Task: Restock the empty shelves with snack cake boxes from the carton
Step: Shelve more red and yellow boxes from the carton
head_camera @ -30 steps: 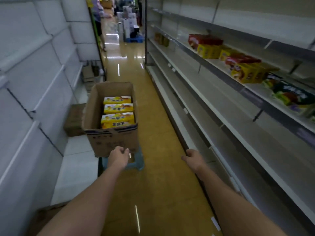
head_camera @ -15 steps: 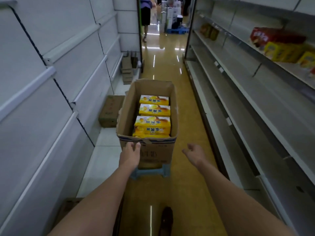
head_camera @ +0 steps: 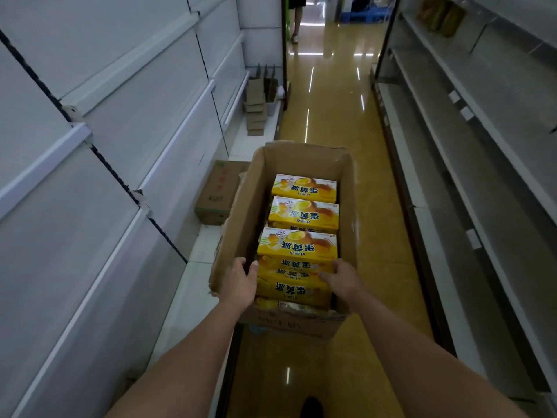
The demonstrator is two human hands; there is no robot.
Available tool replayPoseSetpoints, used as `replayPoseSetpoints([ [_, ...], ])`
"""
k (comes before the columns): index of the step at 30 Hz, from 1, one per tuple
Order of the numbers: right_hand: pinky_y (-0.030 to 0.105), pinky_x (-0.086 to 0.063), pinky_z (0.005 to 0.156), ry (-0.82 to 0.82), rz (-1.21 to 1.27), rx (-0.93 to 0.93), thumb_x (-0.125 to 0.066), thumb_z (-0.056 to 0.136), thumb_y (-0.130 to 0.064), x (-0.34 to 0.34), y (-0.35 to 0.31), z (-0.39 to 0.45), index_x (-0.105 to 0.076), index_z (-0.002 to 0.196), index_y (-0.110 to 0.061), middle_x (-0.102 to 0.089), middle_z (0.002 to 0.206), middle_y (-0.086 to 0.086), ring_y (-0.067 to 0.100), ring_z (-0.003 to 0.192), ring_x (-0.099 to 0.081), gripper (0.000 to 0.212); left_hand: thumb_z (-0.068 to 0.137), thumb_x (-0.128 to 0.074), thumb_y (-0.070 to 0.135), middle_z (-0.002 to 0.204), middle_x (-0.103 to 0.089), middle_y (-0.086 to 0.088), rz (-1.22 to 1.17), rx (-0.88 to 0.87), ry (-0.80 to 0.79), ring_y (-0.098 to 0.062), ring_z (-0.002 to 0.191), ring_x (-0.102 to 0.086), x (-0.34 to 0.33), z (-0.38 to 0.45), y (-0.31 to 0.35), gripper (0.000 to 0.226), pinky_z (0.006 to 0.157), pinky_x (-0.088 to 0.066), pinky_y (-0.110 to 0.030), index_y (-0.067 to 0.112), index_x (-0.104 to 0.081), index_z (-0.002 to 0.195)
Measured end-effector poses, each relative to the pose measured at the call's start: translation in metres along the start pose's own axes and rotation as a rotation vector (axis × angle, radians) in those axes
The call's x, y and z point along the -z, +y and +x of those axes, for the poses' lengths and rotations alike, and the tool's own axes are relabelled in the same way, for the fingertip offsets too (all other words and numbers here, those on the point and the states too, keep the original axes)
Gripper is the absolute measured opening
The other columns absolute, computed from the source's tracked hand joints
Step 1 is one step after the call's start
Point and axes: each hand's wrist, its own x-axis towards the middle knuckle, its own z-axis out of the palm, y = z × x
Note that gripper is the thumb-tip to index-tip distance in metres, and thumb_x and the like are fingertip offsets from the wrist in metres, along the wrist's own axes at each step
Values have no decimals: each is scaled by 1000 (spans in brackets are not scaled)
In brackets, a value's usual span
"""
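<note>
A narrow shop aisle with a glossy yellow floor point(head_camera: 331, 122) runs away from the camera between two runs of grey shelving. The shelves point(head_camera: 470, 164) on the right stand bare along most of their length; a few brownish packs point(head_camera: 437, 13) sit on an upper level far down the aisle. The left side is plain white panelling point(head_camera: 105, 146) above a pale tiled base.

An open carton point(head_camera: 349, 206) stands in the middle of the aisle, its flaps up, and takes up much of the way between the two sides. Inside lie yellow snack boxes point(head_camera: 303, 212) in a row running away from the camera, with more stacked beneath at the near end. The left hand point(head_camera: 239, 282) is inside the carton at the near left, thumb and fingers curled against the left end of the nearest box point(head_camera: 294, 289). The right hand point(head_camera: 342, 279) presses the same box's right end, fingers bent round it, so both hands grip it from either side.

On the tiled base to the left, just beside the carton, lies a closed brown case point(head_camera: 218, 191). Further along that base is a pile of flattened cardboard point(head_camera: 257, 107). A shoe tip point(head_camera: 312, 407) shows at the bottom edge. At the far end of the aisle are someone's legs point(head_camera: 297, 21) and a blue pallet point(head_camera: 363, 16).
</note>
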Motion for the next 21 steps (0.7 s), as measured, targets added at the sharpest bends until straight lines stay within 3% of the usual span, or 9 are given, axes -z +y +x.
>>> replayPoseSetpoints([
  [5, 31, -42, 94, -5, 28, -40, -60, 93, -25, -3, -12, 44, -44, 137, -14, -53, 134, 9, 30, 120, -51, 48, 99, -39, 43, 143, -42, -13, 7, 80, -95, -30, 130, -43, -11, 54, -4, 55, 105, -39, -43, 12, -33, 144],
  [9, 48, -47, 97, 32, 13, -43, -66, 78, -32, -14, -2, 98, -48, 132, -32, -58, 128, 7, 30, 114, -57, 58, 99, -39, 42, 148, -37, -14, -6, 129, -185, -31, 134, -39, -25, 97, -3, 59, 107, -37, -44, 12, -26, 148],
  [16, 49, -38, 105, 88, -29, -195, -62, 88, -23, -24, -18, 138, -38, 141, -21, -36, 145, 13, 35, 129, -42, 58, 99, -37, 45, 152, -31, -15, 7, 224, -308, -33, 137, -34, -54, 155, -5, 65, 109, -34, -43, 11, -18, 151],
  [21, 48, -39, 104, 156, -41, -292, -59, 89, -24, -38, -13, 160, -28, 146, -16, -24, 152, 12, 36, 131, -38, 66, 97, -36, 51, 146, -42, -14, -104, 304, -396, -35, 131, -43, -74, 176, -15, 65, 107, -38, -43, 14, -28, 149],
])
